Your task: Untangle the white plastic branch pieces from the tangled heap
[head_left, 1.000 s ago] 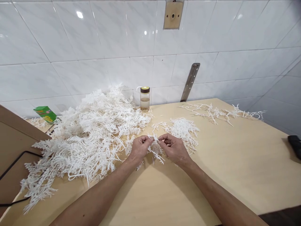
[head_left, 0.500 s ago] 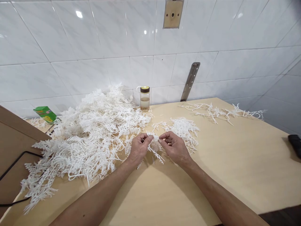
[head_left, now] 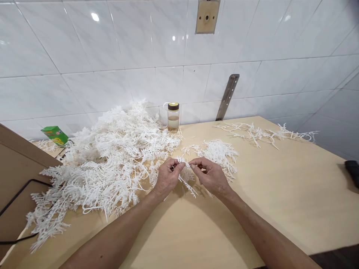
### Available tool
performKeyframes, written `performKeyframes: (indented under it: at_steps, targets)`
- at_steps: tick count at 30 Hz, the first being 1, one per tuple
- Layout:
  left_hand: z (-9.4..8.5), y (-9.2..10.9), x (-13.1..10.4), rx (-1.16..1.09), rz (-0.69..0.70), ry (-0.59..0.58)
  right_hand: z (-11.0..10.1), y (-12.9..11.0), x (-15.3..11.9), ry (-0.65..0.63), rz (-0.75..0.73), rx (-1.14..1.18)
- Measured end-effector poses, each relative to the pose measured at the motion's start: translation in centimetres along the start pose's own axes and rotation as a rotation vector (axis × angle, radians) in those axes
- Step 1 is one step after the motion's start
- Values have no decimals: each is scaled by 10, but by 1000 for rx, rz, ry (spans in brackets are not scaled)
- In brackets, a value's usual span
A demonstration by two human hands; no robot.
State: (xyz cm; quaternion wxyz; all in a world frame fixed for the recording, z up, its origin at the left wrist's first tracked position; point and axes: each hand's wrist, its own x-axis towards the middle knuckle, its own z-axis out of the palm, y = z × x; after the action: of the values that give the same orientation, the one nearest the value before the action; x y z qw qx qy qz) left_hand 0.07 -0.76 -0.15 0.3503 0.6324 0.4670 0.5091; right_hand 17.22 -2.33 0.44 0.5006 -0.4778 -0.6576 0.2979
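Between my hands is a white plastic sprig (head_left: 188, 185) with thin branching twigs, its stem hanging down toward the table. My left hand (head_left: 168, 175) is closed on it, thumb against the fingers. From the other side, my right hand (head_left: 209, 175) pinches at the sprig's small tips with thumb and forefinger. Just behind the hands lies a small heap of loose white pieces (head_left: 220, 153). To the left, a large tangled pile of white plastic sprigs (head_left: 120, 145) spreads over the wooden table (head_left: 280, 186).
A bottle (head_left: 173, 118) with a dark lid stands by the tiled wall. Bare white stems (head_left: 258, 133) lie at the back right. At left are a green box (head_left: 55, 136) and a brown carton (head_left: 22, 164) with a black cable. A black object (head_left: 352, 172) sits at the right edge.
Both hands stay almost in place, with the fingers shifting slightly on the sprig. The piles and other objects look the same.
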Motion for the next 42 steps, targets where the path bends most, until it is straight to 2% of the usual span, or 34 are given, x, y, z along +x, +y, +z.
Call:
performKeyframes:
  at_steps: [7, 11, 16, 21, 29, 35, 42]
  targets:
    - [-1, 1, 0, 4, -10, 0, -3, 2, 1, -119, 180, 7]
    - [-1, 1, 0, 14, -50, -20, -4, 3, 1, -200, 183, 122]
    - [0, -1, 2, 18, -41, -7, -5, 7, 2, -273, 299, 328]
    - [0, -6, 3, -11, -54, -27, -7, 9, 4, -326, 349, 370]
    - [1, -7, 3, 48, -13, 6, -4, 17, 3, -292, 370, 322]
    - [1, 0, 1, 63, -36, -20, -2, 21, 3, -252, 313, 331]
    - [0, 2, 2, 40, -80, -34, -2, 14, 1, -255, 285, 292]
